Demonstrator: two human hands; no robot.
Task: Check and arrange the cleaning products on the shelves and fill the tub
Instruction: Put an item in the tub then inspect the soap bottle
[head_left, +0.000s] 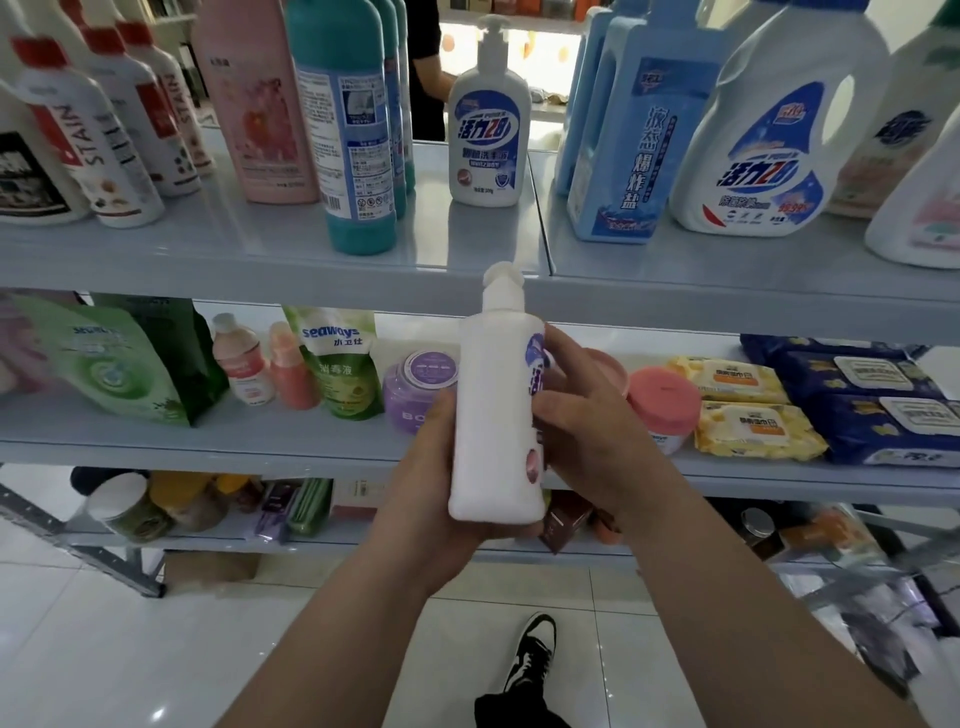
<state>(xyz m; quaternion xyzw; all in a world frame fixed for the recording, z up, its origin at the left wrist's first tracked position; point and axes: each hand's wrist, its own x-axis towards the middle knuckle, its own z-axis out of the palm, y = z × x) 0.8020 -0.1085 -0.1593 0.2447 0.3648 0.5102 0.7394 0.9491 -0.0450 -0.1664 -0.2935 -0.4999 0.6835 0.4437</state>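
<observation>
One opaque pump bottle (493, 405), left hand (426, 483), right hand (582, 415), fingers curled round it

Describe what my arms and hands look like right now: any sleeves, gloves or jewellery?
The left forearm and right forearm are bare down to the picture's edge; no sleeve shows. The left hand and right hand wear no gloves, and no ring, watch or wristband is visible on either.
</observation>
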